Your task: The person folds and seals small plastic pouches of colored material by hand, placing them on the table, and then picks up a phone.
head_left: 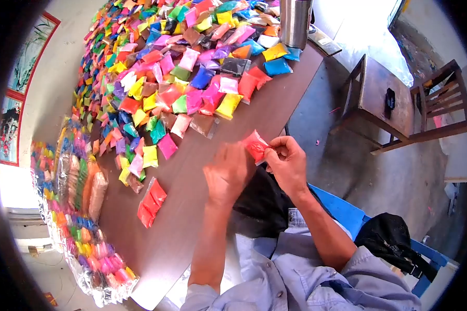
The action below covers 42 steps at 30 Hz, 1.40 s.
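My right hand pinches the edge of a small red packet above the front edge of the brown table. Just left of that packet is my left hand, smeared by motion, so its fingers cannot be made out. A flat clear bag with red packets lies on the table to the left of my hands. Beyond them spreads a large heap of small colored packets, in yellow, pink, blue, green, orange and other colors.
A metal cylinder stands at the table's far right corner. Clear bags of colored packets line the left edge. To the right, a wooden chair holds a black object. A black bag sits beside me.
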### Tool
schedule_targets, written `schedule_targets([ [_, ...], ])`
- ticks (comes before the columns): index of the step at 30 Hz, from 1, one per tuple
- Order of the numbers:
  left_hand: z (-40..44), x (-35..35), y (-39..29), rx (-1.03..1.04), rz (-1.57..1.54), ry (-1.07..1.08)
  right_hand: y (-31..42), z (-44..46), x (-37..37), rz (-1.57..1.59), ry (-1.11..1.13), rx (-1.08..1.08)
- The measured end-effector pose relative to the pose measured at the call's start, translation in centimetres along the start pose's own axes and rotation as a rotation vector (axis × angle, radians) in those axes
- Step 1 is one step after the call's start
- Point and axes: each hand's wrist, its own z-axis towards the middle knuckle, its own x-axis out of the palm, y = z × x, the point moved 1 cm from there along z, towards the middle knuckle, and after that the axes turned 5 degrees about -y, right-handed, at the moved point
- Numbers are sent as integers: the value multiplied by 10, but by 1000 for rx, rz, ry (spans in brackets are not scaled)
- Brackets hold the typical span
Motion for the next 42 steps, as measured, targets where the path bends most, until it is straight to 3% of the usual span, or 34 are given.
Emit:
schedule_targets([
  [3,9,-2,15,-110,-150,-146,4,0,0,-31,11,-12],
  [7,4,-10,-9,10,-233,6,1,2,1,-48,5,-7],
  [10,-4,-1,-11,-13,-204,31,0,1,1,-23,25,-11],
  [12,-2,2,-4,-164,-311,16,2,0,1,-30,28,-15],
  [14,4,-2,-2,-145,-291,-20,4,0,1,-34,31,-21],
  [16,14,-17,-3,-35,-6,-25,4,0,-1,-83,25,-11],
  [17,5,-1,21,-155,-64,-40,4,-2,-1,-82,23,-10],
  [20,9,-9,23,-244,-279,-36,-2,0,0,-59,11,-18],
  [21,11,-13,16,-245,-278,-31,-7,0,0,-76,2,-59],
  [23,19,-18,-4,-38,-284,-28,-10,0,-1,-98,0,-101],
  [26,24,-9,-11,-152,-247,119,-10,1,-1,-156,31,-165],
  [35,47,7,21,-84,-144,136,-7,1,-1,-109,6,-117],
  [40,47,-10,-1,-141,-233,116,-9,2,-2,-134,46,-166],
  [42,40,-17,-18,-49,-259,206,-17,3,-1,-119,32,-164],
])
